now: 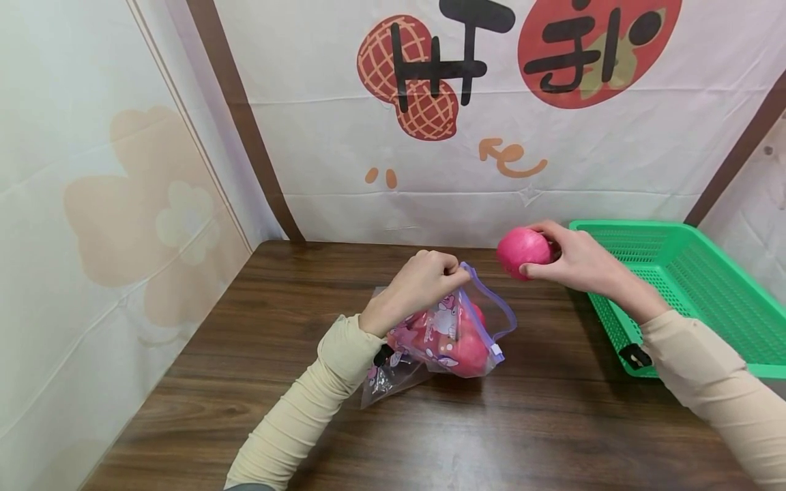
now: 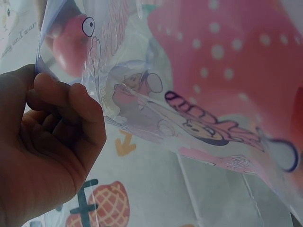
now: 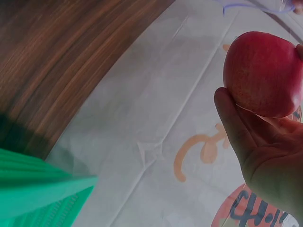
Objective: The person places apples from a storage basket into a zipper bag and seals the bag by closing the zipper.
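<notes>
A clear zip bag (image 1: 451, 334) printed with pink cartoon figures stands on the wooden table (image 1: 258, 354) with red apples inside. My left hand (image 1: 424, 279) pinches the bag's purple top edge and holds it up; in the left wrist view the fingers (image 2: 71, 113) curl round the plastic (image 2: 199, 94). My right hand (image 1: 577, 259) grips a red apple (image 1: 522, 251) in the air, to the right of and above the bag's mouth. The right wrist view shows the apple (image 3: 262, 73) cradled against the thumb and palm.
A green plastic mesh basket (image 1: 694, 286) sits at the table's right side, just behind my right forearm; its corner (image 3: 42, 198) shows in the right wrist view. White printed cloth (image 1: 491, 136) hangs behind and to the left of the table.
</notes>
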`<state>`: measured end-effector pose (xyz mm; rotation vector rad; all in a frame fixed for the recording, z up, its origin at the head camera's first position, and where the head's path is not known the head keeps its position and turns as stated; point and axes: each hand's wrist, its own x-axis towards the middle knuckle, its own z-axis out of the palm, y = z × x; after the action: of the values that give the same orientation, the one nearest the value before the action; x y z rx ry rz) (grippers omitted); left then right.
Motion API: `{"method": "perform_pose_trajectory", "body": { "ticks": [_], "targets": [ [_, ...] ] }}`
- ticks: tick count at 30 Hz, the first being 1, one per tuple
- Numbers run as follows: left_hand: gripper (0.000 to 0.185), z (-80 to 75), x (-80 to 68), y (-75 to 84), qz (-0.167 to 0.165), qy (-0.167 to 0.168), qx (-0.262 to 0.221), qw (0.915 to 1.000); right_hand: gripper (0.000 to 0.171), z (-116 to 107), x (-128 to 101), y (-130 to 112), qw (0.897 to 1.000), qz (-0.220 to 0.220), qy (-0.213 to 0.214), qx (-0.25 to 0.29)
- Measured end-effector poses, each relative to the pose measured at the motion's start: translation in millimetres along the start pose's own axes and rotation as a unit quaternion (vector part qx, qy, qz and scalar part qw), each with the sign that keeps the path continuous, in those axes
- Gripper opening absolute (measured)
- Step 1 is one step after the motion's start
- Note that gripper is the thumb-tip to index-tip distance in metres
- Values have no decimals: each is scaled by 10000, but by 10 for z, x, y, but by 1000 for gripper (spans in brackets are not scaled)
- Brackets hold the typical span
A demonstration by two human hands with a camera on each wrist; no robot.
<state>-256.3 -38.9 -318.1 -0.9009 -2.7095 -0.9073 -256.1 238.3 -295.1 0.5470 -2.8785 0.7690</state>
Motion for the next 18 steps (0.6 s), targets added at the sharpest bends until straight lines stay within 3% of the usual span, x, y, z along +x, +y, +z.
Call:
{"method": "perform_pose_trajectory", "body": {
  "ticks": [10, 18],
  "targets": [
    [36, -9, 5, -6, 49, 56, -39, 10000, 58, 179, -18, -157, 9978, -587, -237, 191],
    [33, -12, 9, 26, 37, 183, -2, 9998, 59, 330, 3, -252, 9959, -580, -562, 395]
  ]
}}
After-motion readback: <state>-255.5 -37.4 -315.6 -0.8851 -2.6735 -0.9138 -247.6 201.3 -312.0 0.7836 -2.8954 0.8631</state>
